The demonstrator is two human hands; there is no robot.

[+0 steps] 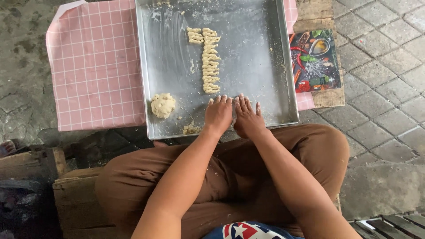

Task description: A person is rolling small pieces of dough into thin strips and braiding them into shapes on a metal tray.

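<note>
- You're sitting cross-legged with the big square metal baking tray (248,66) in front of your knees, and everything here gets placed off that tray.
- Both hands are down flat on the tray floor near its front edge, side by side and touching: your left hand (218,116) and your right hand (248,118), fingers stretched out and pointing away from you.
- Neither hand grips anything; both are spread flat, palms pressing down. Whatever sits under the palms is hidden, so I can't tell whether a piece of dough is there.
- My read: this is the rolling step, a small piece being worked into a strand under the palms.
- Just beyond your fingertips, up the middle of the tray, runs the column of pale twisted dough pieces (211,62), with a short second column begun on its left at the far end.
- The round beige lump of dough (163,105) rests in the tray's front left corner, well apart from your left hand.
- Crumbs of dough (191,129) lie along the front edge, just left of your left wrist.
- The next move would call for even, light pressure from both palms so the strand stays uniform.
- Under the tray lies a pink checked cloth (95,66); off its right side sits a dark printed mat with vegetable pictures (315,59).
</note>
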